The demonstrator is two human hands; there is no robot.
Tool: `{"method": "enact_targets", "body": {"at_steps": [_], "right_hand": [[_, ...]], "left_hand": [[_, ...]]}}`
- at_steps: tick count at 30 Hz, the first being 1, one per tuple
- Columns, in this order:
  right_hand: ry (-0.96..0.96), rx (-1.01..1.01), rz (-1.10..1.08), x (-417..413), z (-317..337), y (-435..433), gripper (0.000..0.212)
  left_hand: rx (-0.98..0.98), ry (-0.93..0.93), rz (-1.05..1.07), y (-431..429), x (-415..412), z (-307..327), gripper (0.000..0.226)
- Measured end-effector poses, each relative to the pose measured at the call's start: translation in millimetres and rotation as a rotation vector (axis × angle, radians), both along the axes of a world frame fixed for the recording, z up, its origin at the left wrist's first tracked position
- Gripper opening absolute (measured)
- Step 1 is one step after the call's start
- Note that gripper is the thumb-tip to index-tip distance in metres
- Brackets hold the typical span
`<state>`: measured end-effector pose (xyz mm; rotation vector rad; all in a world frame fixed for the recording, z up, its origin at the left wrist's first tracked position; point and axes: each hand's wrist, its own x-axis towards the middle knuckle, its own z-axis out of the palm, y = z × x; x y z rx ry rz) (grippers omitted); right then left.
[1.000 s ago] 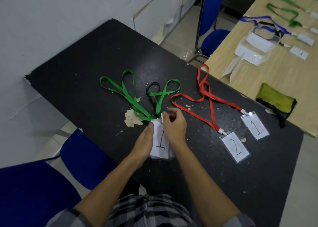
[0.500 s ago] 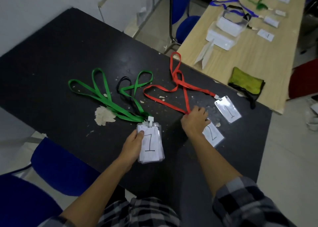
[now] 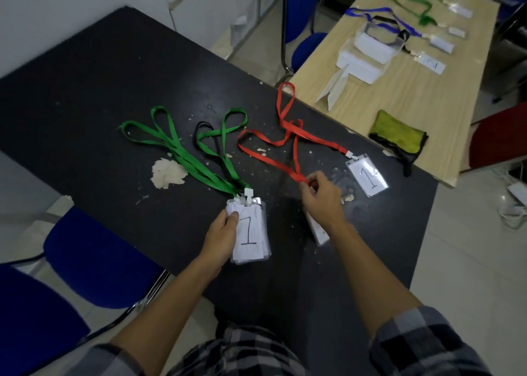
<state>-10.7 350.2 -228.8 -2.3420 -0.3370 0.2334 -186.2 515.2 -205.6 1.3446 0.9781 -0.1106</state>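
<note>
on the black worktop (image 3: pixel 85 90) i'm gripping the stack of badge sleeves (image 3: pixel 252 233) marked 1 with my left hand (image 3: pixel 219 237), thumb curled over it, while my right hand (image 3: pixel 325 201) fingers (image 3: pixel 309 182) are pinching the red lanyard (image 3: pixel 273 161) just to its right, its badge (image 3: pixel 319 231) tilting edge-on beneath my wrist.

An office or meeting room: plain work tables (image 3: pixel 85 76), blue stackable chairs (image 3: pixel 94 256), numbered ID badges (image 3: pixel 368 177) on lanyards (image 3: pixel 182 153).

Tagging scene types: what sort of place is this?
Probably an office or meeting room: a black table, a wooden table beside it, a blue chair, and numbered badge holders on green lanyards and a red lanyard.
</note>
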Motion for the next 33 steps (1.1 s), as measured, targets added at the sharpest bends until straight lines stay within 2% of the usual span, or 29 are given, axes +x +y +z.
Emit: {"method": "enact_targets", "body": {"at_steps": [4, 7, 12, 15, 19, 25, 29, 33], "right_hand": [[0.098, 0.255, 0.035, -22.1, 31.8, -4.3, 0.016], [0.186, 0.347, 0.08, -43.0, 60.5, -3.9, 0.023], [0.21, 0.326, 0.124, -81.1, 87.0, -3.5, 0.021], [0.131, 0.282, 0.064, -100.5, 91.1, -6.3, 0.021], [0.074, 0.317, -0.03, -112.2, 93.3, -12.8, 0.021], [0.165, 0.339, -0.178, -101.5, 86.1, -29.8, 0.019], [0.222, 0.343, -0.197, -80.0, 80.9, -57.7, 0.019], [0.329, 0.311, -0.128, -55.6, 72.8, -94.5, 0.023]], "left_hand": [[0.087, -0.019, 0.021, -10.6, -15.3, 10.8, 0.02], [0.144, -0.039, 0.052, -24.7, -26.7, 20.9, 0.025], [0.129, -0.076, 0.012, -59.3, -43.2, 35.9, 0.024], [0.071, -0.107, 0.027, -84.3, -49.8, 40.2, 0.024], [0.016, -0.12, 0.057, -116.3, -52.7, 42.0, 0.03], [-0.016, -0.156, 0.196, -164.3, -34.9, 53.4, 0.036], [0.003, -0.132, 0.26, -200.1, -15.7, 55.4, 0.066], [0.129, -0.13, 0.267, -237.0, 3.1, 46.4, 0.035]]}}
